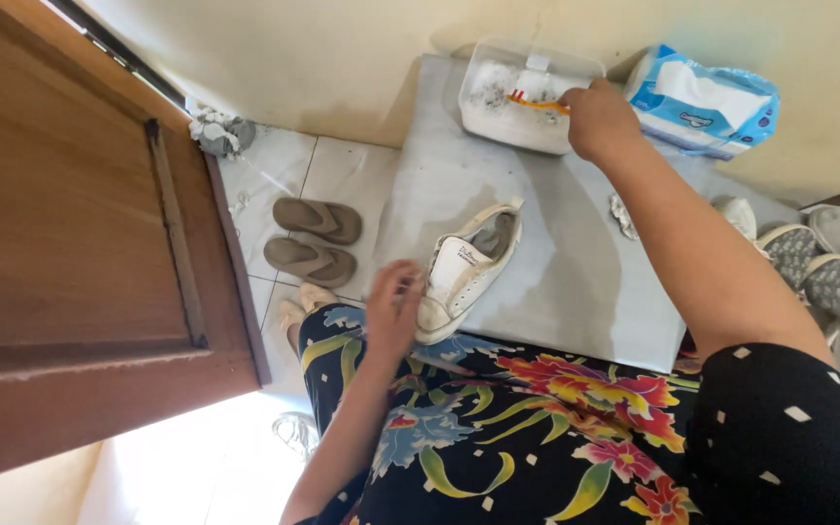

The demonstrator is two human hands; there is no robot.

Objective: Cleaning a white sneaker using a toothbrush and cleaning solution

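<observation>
Holding white sneaker (464,272) w/ left hand (393,309); scuffed, unlaced.

Smooth white leather-look shoe (464,272); clear plastic tub (527,94); wooden door (70,243).
</observation>
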